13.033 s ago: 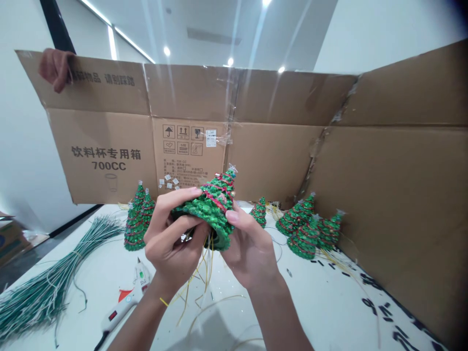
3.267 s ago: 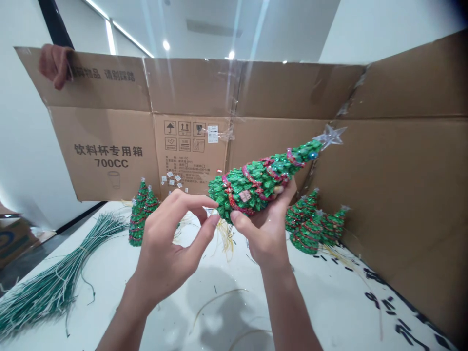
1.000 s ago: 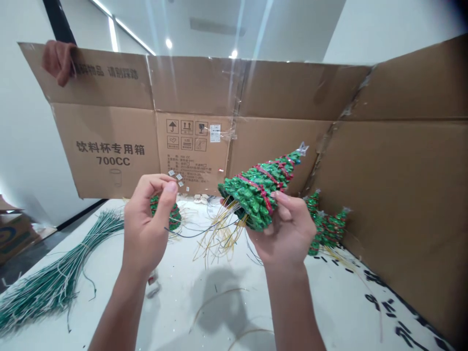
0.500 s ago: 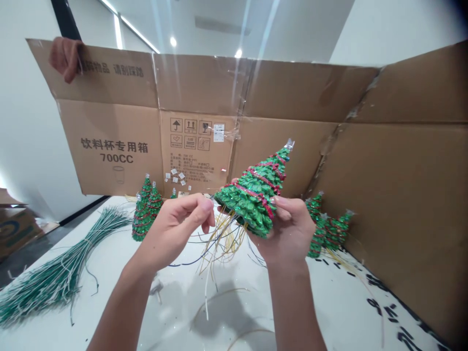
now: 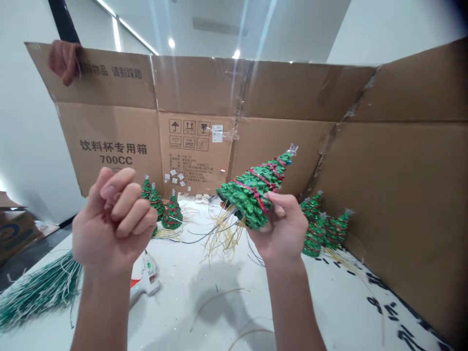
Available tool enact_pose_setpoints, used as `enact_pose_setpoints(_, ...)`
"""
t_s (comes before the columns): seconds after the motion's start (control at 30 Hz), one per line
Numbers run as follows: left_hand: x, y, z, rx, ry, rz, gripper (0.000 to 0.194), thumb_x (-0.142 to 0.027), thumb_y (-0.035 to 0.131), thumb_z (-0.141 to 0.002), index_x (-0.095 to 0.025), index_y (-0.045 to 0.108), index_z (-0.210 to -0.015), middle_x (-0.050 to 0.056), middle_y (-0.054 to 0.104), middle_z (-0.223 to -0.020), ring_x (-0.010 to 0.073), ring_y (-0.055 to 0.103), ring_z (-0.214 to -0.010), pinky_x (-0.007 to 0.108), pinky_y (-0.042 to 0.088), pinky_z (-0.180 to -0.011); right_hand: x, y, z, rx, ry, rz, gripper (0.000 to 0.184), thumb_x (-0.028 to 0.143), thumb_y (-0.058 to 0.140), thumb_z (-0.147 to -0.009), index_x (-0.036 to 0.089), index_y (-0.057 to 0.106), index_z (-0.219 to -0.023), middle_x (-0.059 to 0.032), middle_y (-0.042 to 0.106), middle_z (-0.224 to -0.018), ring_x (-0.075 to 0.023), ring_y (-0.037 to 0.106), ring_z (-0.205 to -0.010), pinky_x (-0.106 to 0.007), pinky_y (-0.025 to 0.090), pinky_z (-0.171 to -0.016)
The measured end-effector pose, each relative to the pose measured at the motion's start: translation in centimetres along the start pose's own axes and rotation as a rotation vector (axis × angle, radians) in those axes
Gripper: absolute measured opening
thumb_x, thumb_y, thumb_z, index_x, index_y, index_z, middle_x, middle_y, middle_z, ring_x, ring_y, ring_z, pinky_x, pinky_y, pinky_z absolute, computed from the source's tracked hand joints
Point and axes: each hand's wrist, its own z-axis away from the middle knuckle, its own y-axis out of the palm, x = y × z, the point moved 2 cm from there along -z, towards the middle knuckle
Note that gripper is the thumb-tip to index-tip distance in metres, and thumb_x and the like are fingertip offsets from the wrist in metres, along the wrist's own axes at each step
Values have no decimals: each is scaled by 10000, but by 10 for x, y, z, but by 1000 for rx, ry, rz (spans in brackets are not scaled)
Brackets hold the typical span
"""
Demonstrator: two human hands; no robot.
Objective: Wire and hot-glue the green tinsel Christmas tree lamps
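Note:
My right hand grips a small green tinsel Christmas tree, holding it tilted up and to the right with red garland around it. A clear star sits at the tree's tip. A loose bunch of yellow and dark wires hangs from its open underside. My left hand is raised well to the left of the tree, away from it. Its fingers are curled closed, and nothing shows in them.
A co-worker's hand holds up a large flattened cardboard box behind the white table. Several finished small trees stand on the table, with a hot glue gun and a bundle of green wires.
My left hand has moved away from the tree, up and to the left, and curled shut. The tree stays in my right hand. The glue gun now shows below my left hand.

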Motion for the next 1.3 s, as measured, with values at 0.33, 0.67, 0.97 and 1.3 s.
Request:
enact_pose_setpoints(0.33,46,23,16,-14,117,-969,240,-458,730,-1029,-245,658,-944,-35,460,-714,93,378,-590,257,287,-497,-12,2,4,28,-180,60,479,258,858,-772,333,708,-1221,7,753,-1088,-208,721,-992,-377,623,-916)
enact_pose_setpoints(0.67,74,35,25,8,28,-1161,307,-384,741,-955,-295,488,-1105,-24,542,-918,143,554,-764,252,461,-577,-14,10,16,94,-374,176,462,186,869,-801,393,645,-1149,47,706,-1163,-189,690,-1054,-386,588,-1014)
enact_pose_setpoints(0.97,83,35,27,9,20,-1129,305,-344,731,-951,-293,454,-1067,-54,489,-824,136,502,-683,271,424,-581,-18,10,19,72,-386,253,566,242,857,-826,412,604,-1303,11,687,-1176,-208,673,-1029,-394,602,-970)
enact_pose_setpoints(1.3,91,35,27,-34,41,-1090,303,-322,719,-947,-283,427,-1019,-56,485,-830,125,475,-655,274,401,-575,-20,10,19,100,-387,235,586,231,868,-834,452,625,-1320,45,713,-1169,-195,692,-1026,-374,587,-965)
